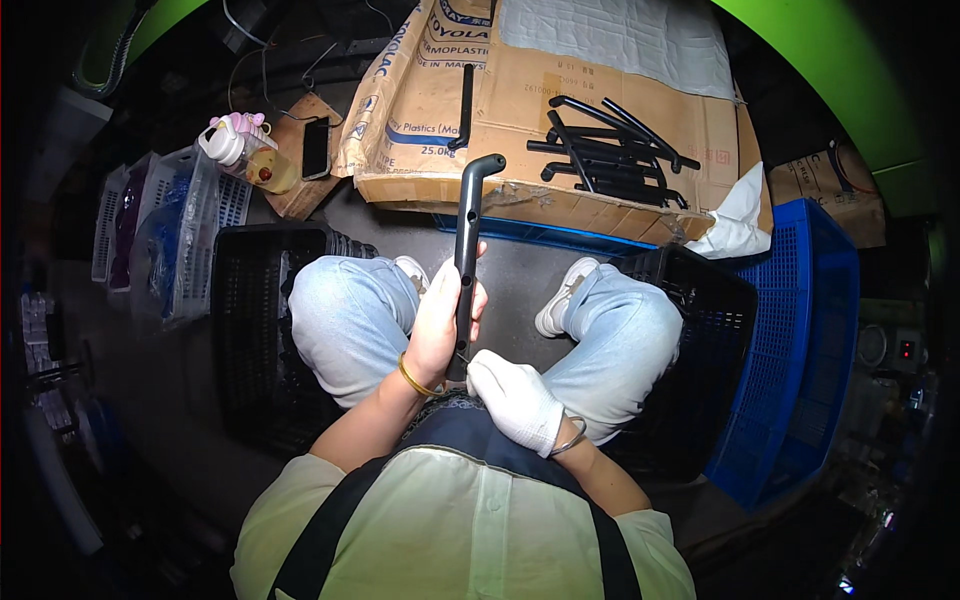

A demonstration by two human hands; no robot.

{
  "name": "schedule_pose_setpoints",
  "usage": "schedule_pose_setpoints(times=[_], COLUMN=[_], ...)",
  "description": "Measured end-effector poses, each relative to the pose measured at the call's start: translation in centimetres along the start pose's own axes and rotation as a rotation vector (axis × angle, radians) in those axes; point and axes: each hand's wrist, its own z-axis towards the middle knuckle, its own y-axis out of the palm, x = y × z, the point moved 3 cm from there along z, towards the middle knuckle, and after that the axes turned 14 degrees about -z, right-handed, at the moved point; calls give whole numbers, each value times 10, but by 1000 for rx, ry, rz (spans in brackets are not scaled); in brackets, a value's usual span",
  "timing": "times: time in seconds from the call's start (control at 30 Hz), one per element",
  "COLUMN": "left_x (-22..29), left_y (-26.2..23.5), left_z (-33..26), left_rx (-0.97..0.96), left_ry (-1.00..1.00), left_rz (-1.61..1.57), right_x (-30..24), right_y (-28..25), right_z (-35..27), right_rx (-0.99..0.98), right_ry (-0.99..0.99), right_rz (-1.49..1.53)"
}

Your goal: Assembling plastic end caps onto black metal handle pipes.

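Note:
My bare left hand [434,328] is wrapped round a black bent plastic handle [467,236], held upright over my lap. The handle's angled end points away from me and to the right, and small holes show along its length. My right hand [518,402], in a white glove, is closed in a pinch beside the handle's lower end. A thin, pale sliver shows at its fingertips; what it is I cannot make out. Beyond, a single black handle [466,105] lies on the cardboard [400,185], left of a pile of similar black handles [610,150].
Black crates [250,330] flank my legs on both sides. A blue crate [785,340] stands at the far right. Over at the left are a drink bottle [262,165], a phone [316,148] and bagged white baskets [180,240]. White crumpled paper [735,220] hangs at the cardboard's right corner.

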Motion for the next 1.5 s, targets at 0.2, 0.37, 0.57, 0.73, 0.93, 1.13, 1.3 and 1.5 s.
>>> schedule_pose_setpoints(times=[0.2,0.37,0.57,0.73,0.93,1.13,1.3,1.5], left_x=[2,1,-1,0,-3,-4,1,1], left_y=[4,5,6,6,3,1,4,3], left_z=[-1,-2,-4,-5,-5,-2,-3,-4], left_rx=[-7,-8,0,11,31,35,22,37], left_ry=[-19,-26,-18,-2,56,-66,-42,-26], left_rz=[94,107,112,128,67,-18,50,60], right_x=[-3,-2,0,0,-2,-1,-5,-5], right_y=[-3,-4,3,8,2,2,0,5], right_z=[0,0,-1,-1,1,-1,0,-1], right_rx=[-42,-57,-2,24,121,26,-5,-4], right_ry=[2,29,63,71,3,39,70,146], right_rz=[54,103,184,190,90,161,201,260])
